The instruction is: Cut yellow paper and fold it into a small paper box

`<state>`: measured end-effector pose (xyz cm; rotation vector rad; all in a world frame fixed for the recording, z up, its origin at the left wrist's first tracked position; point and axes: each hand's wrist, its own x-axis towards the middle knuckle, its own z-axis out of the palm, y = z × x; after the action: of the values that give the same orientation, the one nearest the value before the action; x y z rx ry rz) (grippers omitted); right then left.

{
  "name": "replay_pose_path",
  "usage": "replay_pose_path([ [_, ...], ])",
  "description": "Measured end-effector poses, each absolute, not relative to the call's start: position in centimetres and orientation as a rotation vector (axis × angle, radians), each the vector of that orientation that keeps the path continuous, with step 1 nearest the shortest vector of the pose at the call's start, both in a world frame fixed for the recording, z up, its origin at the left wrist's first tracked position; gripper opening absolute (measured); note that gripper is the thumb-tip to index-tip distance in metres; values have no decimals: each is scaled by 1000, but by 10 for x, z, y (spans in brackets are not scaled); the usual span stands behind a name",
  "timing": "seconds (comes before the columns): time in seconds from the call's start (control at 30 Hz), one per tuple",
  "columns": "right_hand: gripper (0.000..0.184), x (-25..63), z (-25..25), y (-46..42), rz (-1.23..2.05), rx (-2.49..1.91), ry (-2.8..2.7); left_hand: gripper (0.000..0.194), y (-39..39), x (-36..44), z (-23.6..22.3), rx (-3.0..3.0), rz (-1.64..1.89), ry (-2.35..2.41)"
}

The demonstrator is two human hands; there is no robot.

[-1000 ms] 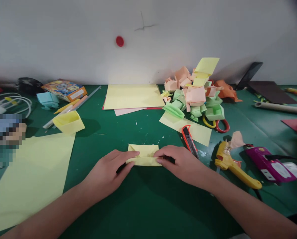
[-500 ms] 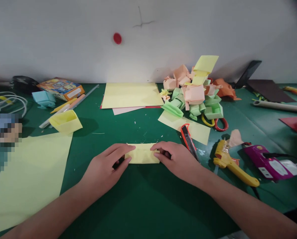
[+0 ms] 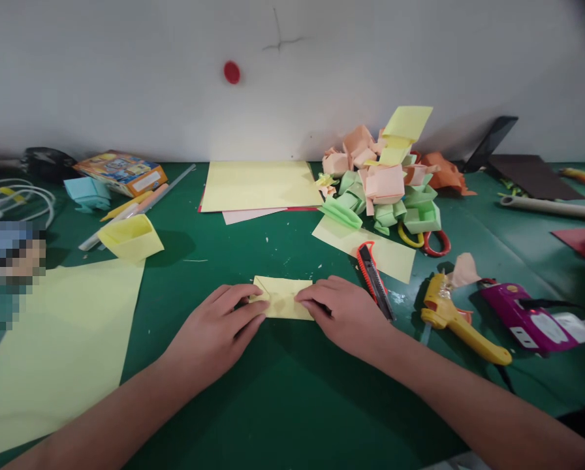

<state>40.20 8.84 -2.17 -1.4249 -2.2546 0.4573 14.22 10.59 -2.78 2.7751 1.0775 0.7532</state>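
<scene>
A small folded yellow paper (image 3: 286,301) lies on the green table between my hands. My left hand (image 3: 224,323) grips its left end, fingers and thumb closed together on it; a slanting crease or fold shows near the upper left corner. At the right end my right hand (image 3: 346,305) pinches the paper, the fingertips lying on its surface. The undersides of the fingertips are hidden. Just beyond my right hand rests a cutter knife (image 3: 375,281) with an orange-red edge, partly over a cut yellow paper piece (image 3: 393,256).
Folded paper pieces (image 3: 383,186) are heaped at the back right, with scissors handles (image 3: 436,243) poking out. A yellow glue gun (image 3: 461,326) and a purple power socket (image 3: 530,316) sit at right. A large yellow sheet (image 3: 72,339) and a folded yellow paper box (image 3: 132,238) are at left.
My left fingers have shifted on the left end of the paper, and a diagonal fold now shows at its upper left corner. My right hand has barely moved.
</scene>
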Motion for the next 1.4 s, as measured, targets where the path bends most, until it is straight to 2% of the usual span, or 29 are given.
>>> replay_pose_path([
  [0.3, 19, 401, -18, 88, 387, -1415, -2308, 26, 109, 137, -26, 2458, 721, 1213],
  [0.47, 18, 402, -17, 88, 396, -1422, -2310, 20, 111, 136, -25, 2403, 714, 1165],
  [0.77, 18, 402, -17, 88, 407, -1418, -2296, 21, 108, 136, -23, 2364, 684, 1116],
  [1.1, 18, 404, -17, 89, 390, -1418, -2307, 27, 109, 139, -18, 2446, 677, 1047],
  [1.4, 20, 405, -18, 89, 350, -1435, -2312, 22, 104, 144, -21, 2851, 807, 873],
])
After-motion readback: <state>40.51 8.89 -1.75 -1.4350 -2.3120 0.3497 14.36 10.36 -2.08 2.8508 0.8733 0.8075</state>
